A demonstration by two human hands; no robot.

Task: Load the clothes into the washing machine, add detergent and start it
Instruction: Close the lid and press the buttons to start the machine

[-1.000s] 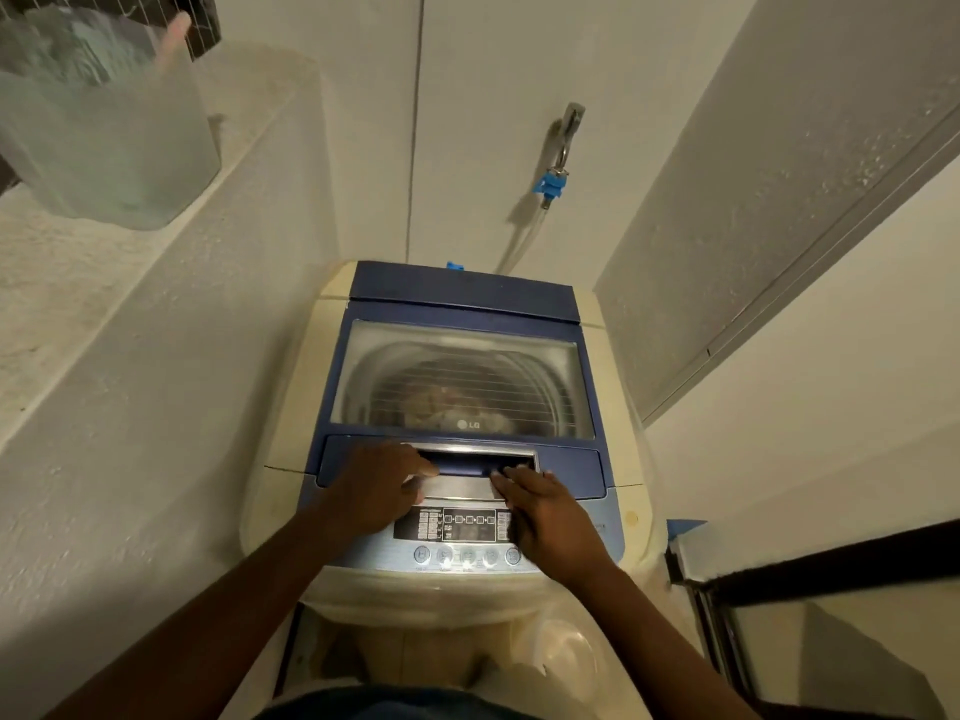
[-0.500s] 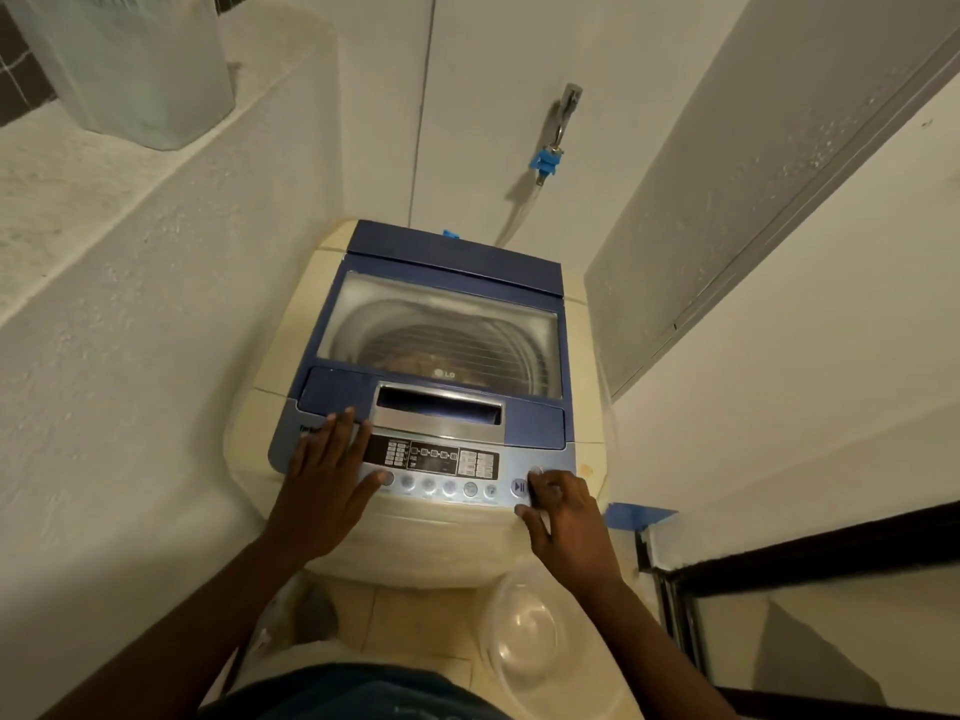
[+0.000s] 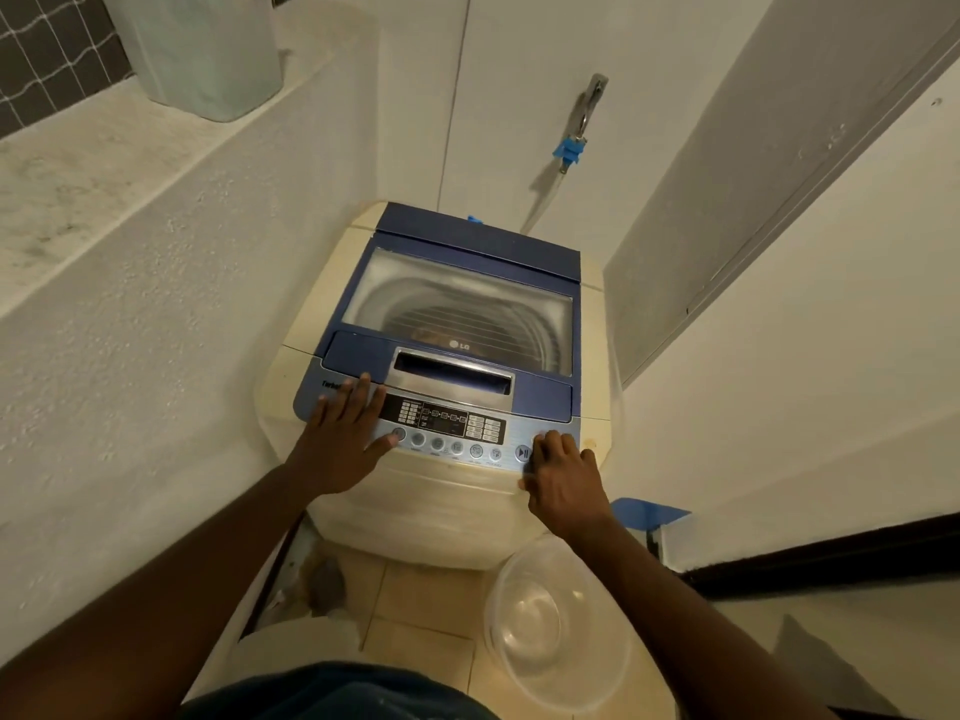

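A cream top-load washing machine (image 3: 447,501) stands in a narrow nook with its blue glass lid (image 3: 467,304) closed; clothes show dimly through the glass. Its control panel (image 3: 452,423) runs along the front edge. My left hand (image 3: 345,439) lies flat on the panel's left end, fingers spread, thumb on the leftmost round button. My right hand (image 3: 563,475) rests at the panel's right end, fingers curled, fingertips by the play/pause button (image 3: 522,452). Neither hand holds anything.
A clear plastic basin (image 3: 556,621) sits on the tiled floor in front of the machine, at the right. A translucent container (image 3: 208,54) stands on the ledge at upper left. A tap with a blue hose fitting (image 3: 571,148) is on the back wall. Walls close in both sides.
Both hands left the lid handle and came down onto the control panel, left to its left end, right to its right end. The view pulled back and tilted down.
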